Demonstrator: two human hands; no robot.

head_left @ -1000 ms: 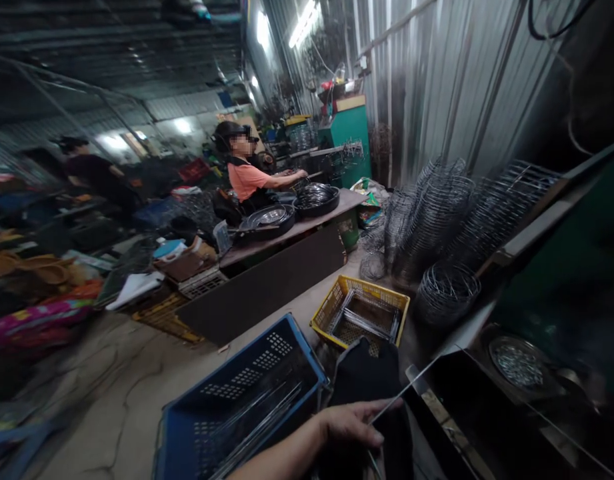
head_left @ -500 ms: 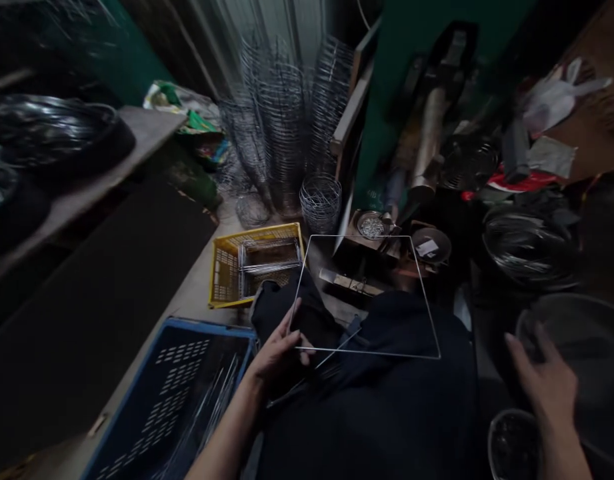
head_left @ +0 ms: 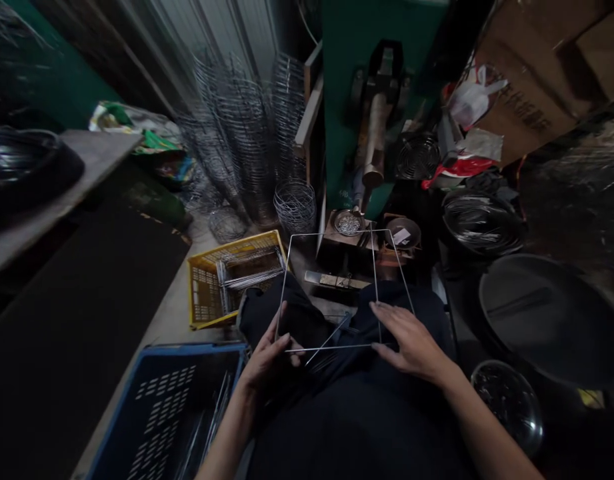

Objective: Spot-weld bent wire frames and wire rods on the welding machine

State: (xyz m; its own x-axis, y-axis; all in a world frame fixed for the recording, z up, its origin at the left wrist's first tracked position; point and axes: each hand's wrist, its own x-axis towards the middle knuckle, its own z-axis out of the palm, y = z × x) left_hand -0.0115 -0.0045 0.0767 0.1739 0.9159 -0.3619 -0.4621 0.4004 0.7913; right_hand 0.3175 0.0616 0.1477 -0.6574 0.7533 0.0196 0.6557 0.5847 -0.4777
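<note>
A thin rectangular wire frame (head_left: 285, 280) is held over my lap. My left hand (head_left: 274, 350) grips its near left corner between thumb and fingers. At the right, my right hand (head_left: 407, 337) pinches a straight wire (head_left: 375, 267) that runs from the far side of the frame to the near side, inside the frame's right edge. A further short wire (head_left: 331, 337) lies slantwise near the middle of my lap, below the frame.
A yellow crate (head_left: 201, 320) with wire pieces and a blue crate (head_left: 137, 373) stand at the left. Ahead are stacked wire baskets (head_left: 251, 133), a green machine (head_left: 347, 133) and a small dish (head_left: 349, 223). Dark round basins (head_left: 551, 320) stand at the right.
My right hand has come in from the basins at the right and now holds a straight wire at the frame. The view has turned to the right.
</note>
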